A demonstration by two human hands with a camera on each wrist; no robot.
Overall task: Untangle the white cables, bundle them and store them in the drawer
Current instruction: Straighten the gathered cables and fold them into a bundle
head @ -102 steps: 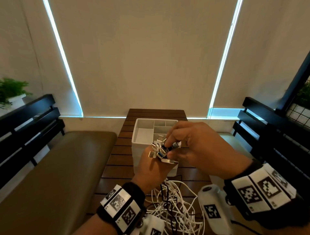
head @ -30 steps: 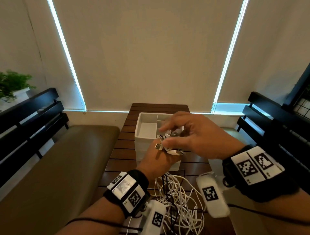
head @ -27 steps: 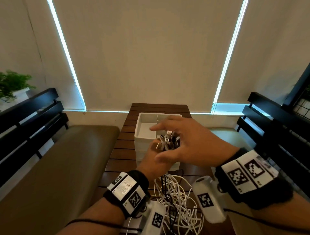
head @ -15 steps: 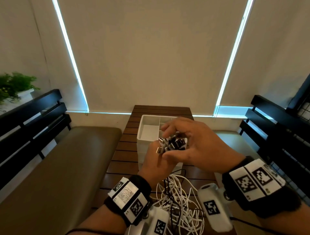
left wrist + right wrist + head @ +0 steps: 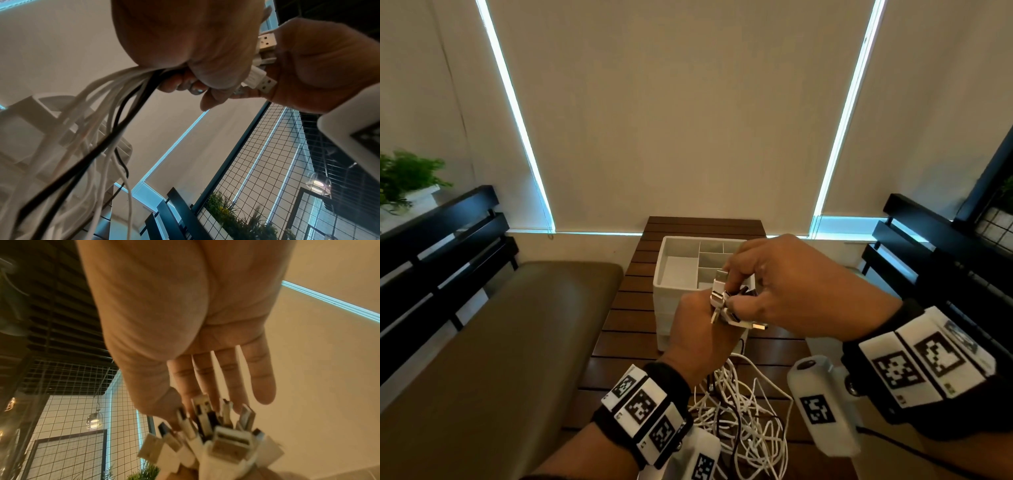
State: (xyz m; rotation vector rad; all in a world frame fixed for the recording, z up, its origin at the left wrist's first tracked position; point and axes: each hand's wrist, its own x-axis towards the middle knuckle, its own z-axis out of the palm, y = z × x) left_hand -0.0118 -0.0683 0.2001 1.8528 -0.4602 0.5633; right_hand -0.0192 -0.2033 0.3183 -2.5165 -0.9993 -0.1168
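The left hand (image 5: 700, 337) is gripping a bunch of white cables (image 5: 743, 416) in its fist just below their plugs, raised over the slatted wooden table (image 5: 626, 308). The USB plugs (image 5: 720, 301) are sticking up out of the top of the fist in a fan. From the fist's 6 o'clock the white cables are hanging down, together with a few black cables (image 5: 115, 129), and are lying in a loose tangle on the near end of the table.

The right hand (image 5: 791, 291) is reaching in from 3 o'clock and meeting the plug cluster. In the right wrist view its fingers (image 5: 261, 382) are lying fairly straight and side by side, with the thumb at the cluster's 9 o'clock and the fingertips touching the plug ends (image 5: 218, 426). Whether the thumb and forefinger are pinching one plug cannot be told.

At 12 o'clock from the hands, a white drawer unit (image 5: 667, 301) with an open divided tray on top is standing on the table. A padded bench seat (image 5: 500, 342) is lying at the table's 9 o'clock, and a potted green plant (image 5: 404, 178) is sitting at about 10 o'clock.
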